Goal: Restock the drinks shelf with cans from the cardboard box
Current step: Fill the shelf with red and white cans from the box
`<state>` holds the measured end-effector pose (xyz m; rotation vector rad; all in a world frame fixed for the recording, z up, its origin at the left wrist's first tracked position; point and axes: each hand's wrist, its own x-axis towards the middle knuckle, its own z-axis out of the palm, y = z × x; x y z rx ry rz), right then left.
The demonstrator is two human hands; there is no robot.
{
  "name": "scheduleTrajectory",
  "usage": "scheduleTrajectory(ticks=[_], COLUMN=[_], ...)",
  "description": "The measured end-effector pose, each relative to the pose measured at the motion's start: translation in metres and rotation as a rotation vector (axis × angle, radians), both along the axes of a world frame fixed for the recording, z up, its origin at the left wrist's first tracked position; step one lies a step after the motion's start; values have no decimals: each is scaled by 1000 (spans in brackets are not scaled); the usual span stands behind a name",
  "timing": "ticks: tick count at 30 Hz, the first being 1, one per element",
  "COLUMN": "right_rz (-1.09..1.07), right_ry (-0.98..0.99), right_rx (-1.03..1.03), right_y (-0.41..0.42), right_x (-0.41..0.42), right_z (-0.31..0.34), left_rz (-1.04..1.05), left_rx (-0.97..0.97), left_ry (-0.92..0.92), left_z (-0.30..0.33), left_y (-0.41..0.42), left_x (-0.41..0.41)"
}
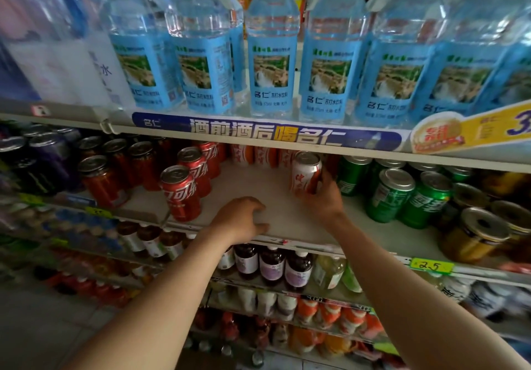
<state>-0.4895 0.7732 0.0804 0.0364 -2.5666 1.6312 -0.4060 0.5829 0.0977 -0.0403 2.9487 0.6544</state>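
My right hand (323,197) grips an orange-and-white can (305,171) that stands upright on the white drinks shelf (258,185), in the gap between the red cola cans (181,191) and the green cans (390,194). More orange-and-white cans (253,155) stand at the back of that gap. My left hand (242,220) hovers over the shelf's front edge with its fingers loosely curled and holds nothing. The cardboard box is out of view.
Blue-labelled water bottles (271,62) fill the shelf above, close over the can tops. Dark purple cans (48,159) stand far left, yellow jars (474,234) far right. Lower shelves hold small bottles (271,266). A yellow price tag (431,266) marks the shelf edge.
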Motion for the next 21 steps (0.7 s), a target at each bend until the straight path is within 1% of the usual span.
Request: scheduleTrajectory(ticks=[4, 8, 17, 21], right_rz=[-99, -193, -354, -406], right_ry=[-104, -105, -126, -141], right_rx=[70, 76, -6, -101], right_y=[-3, -9, -32, -37], right_x=[1, -6, -31, -39], right_z=[-6, -2, -2, -3], left_rz=[-26, -41, -64, -71], left_rx=[-63, -84, -50, -48], left_ry=[13, 17, -58, -55], left_z=[0, 1, 3, 2], left_y=[0, -2, -9, -9], left_x=[-4, -5, -5, -4])
